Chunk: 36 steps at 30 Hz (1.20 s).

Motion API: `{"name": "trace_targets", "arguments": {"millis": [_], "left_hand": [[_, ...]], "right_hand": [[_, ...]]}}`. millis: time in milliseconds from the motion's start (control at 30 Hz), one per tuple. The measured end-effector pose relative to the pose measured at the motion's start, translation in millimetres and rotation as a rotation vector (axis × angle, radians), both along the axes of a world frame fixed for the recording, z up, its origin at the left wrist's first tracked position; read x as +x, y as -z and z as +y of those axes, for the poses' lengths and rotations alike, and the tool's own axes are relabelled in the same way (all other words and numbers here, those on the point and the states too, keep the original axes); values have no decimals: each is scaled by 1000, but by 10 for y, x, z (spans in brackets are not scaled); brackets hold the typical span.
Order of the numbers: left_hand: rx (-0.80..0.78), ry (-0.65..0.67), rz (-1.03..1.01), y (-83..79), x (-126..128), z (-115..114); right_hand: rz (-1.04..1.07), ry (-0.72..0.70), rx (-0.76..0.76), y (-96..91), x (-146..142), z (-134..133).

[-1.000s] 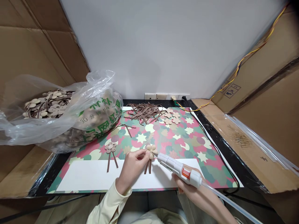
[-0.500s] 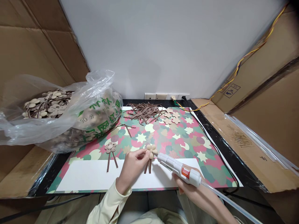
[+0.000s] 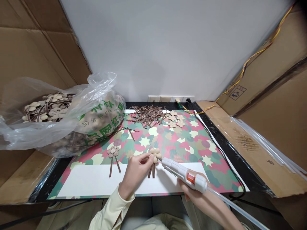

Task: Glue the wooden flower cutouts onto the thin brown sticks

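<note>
My left hand (image 3: 135,174) pinches a beige wooden flower (image 3: 155,154) with two brown ribbon strips hanging below it, held just over the patterned mat (image 3: 192,143). My right hand (image 3: 194,191) grips a white glue gun (image 3: 184,174) with an orange trigger; its nozzle points at the flower's right side, almost touching. A clear glue stick runs out of the gun's back to the lower right. A second finished flower with ribbons (image 3: 113,152) lies on the mat left of my left hand.
A clear plastic bag (image 3: 59,124) full of flowers sits at the left. A pile of brown ribbon strips (image 3: 147,115) and several loose wooden flowers (image 3: 176,119) lie at the mat's far side. A black cord (image 3: 216,143) runs along the right. Cardboard stands on both sides.
Almost nothing differs; both hands hold their places with the gun's nozzle at the flower, and the view shifts very slightly.
</note>
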<state>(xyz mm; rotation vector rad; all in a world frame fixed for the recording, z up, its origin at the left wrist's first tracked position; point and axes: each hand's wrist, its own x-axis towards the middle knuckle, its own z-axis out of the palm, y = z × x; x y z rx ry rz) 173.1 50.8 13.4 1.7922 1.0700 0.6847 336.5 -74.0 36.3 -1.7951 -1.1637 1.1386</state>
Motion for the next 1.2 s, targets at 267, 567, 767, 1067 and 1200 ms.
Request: {"name": "trace_targets", "arguments": {"millis": [267, 567, 767, 1067, 1200], "left_hand": [[-7, -14, -5, 5, 1, -2], [-13, -12, 15, 12, 2, 16], [-12, -22, 8, 40, -2, 20], [-21, -18, -58, 20, 0, 14], [-17, -10, -36, 12, -2, 11]], "right_hand": [[-13, -6, -7, 82, 32, -11], [-61, -29, 24, 72, 50, -15], [-38, 25, -3, 72, 32, -39], [-11, 97, -34, -133, -9, 11], [22, 58, -62, -49, -1, 35]]}}
